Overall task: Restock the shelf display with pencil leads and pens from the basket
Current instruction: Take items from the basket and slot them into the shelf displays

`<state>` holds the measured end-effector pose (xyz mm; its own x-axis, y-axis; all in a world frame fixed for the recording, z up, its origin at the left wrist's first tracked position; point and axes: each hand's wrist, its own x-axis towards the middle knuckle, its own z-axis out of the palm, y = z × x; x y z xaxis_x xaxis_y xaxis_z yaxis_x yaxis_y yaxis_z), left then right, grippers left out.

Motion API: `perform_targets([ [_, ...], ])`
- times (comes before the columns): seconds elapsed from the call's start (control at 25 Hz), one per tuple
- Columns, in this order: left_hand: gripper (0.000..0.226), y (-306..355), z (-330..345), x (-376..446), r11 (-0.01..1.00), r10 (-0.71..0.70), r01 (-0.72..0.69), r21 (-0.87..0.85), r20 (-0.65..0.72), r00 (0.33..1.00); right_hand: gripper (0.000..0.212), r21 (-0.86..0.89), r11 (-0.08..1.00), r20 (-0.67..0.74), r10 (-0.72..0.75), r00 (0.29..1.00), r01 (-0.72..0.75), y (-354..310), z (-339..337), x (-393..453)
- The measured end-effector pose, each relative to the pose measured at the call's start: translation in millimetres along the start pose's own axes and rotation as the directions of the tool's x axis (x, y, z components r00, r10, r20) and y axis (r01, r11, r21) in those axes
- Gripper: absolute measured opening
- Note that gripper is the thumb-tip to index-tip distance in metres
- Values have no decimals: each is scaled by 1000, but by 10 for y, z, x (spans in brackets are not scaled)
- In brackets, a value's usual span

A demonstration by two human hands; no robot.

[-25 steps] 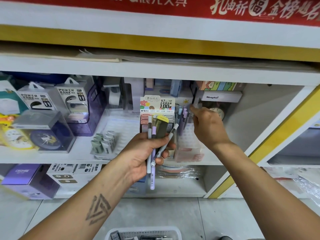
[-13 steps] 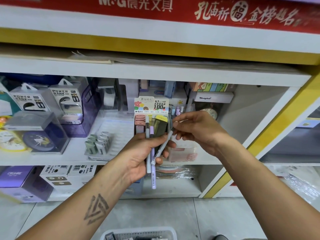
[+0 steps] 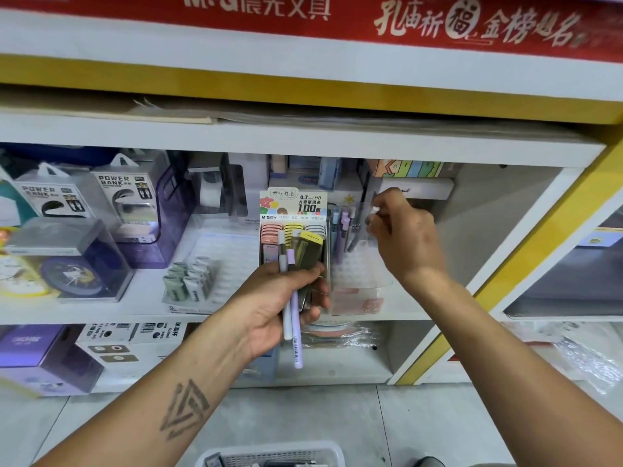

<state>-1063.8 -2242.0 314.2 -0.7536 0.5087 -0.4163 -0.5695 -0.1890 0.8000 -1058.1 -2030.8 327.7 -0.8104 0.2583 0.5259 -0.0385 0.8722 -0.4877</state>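
Your left hand (image 3: pixel 279 305) is gripping two pens and a yellow-capped pencil lead case (image 3: pixel 307 252) together, its fingers curled round them in front of the middle shelf. The white pen (image 3: pixel 285 298) and the lilac pen (image 3: pixel 295 326) are standing roughly upright in your palm, their lower ends hanging below your hand. The lead case is tilting to the right, just in front of the pencil lead display box (image 3: pixel 292 210), which is showing rows of pink, yellow and grey cases under a card marked 0.7 HB.

Your right hand (image 3: pixel 401 237) is reaching up to the clear pen holder (image 3: pixel 360 264) just right of the display box, where several blue and lilac pens (image 3: pixel 342 227) are standing upright. Its fingers (image 3: pixel 377 207) are curling near the holder's top edge, but they are blurred, so you cannot tell whether they are pinching anything.

The white shelf (image 3: pixel 236 308) is also carrying green clips (image 3: pixel 190 278) to the left of the display box, and power bank boxes (image 3: pixel 128 197) farther left. The white basket (image 3: pixel 269 456) is sitting on the floor below your arms, at the lower edge of the view. A red banner (image 3: pixel 472 21) with white lettering is running along the top.
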Motion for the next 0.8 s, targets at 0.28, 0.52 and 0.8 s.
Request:
perform_targets([
  [0.28, 28, 33, -19, -48, 1000, 10, -10, 15, 8, 1000, 8, -59, 994, 56, -86, 995, 89, 36, 122, -12],
  [0.52, 26, 55, -14, -66, 1000, -12, 12, -6, 18, 1000, 31, -175, 977, 158, -95, 983, 122, 24, 179, 3],
  [0.8, 19, 39, -4, -60, 999, 8, -10, 39, 31, 999, 21, 340, 892, 342, 178, 923, -298, -326, 109, -43],
])
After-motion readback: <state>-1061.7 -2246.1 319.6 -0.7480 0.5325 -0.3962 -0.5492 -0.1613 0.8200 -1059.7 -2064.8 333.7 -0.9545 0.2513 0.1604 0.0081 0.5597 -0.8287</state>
